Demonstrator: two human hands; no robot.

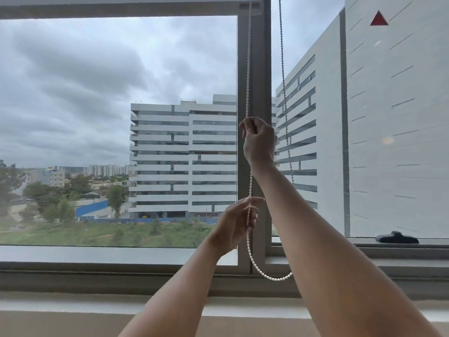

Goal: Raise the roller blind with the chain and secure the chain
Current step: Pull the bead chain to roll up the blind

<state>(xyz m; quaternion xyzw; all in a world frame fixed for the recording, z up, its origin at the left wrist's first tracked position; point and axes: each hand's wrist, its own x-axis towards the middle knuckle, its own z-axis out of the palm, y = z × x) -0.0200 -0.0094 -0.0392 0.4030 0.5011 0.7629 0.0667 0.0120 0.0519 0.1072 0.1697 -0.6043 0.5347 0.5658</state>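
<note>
A white bead chain [248,69] hangs in a loop in front of the grey window post [261,69]. Its near strand runs down from the top of the window. My right hand [258,142] is fisted around that strand at mid height. Lower down, my left hand [237,224] pinches the same strand between thumb and fingers. The loop's bottom curves below the sill line, and the far strand [283,76] rises to the right of the post. The roller blind's bottom bar [121,10] sits near the top edge of the window, rolled almost fully up.
The window sill [97,255] runs across below the glass. A black window handle [397,238] lies on the right pane's lower frame. Outside are office buildings, trees and a cloudy sky.
</note>
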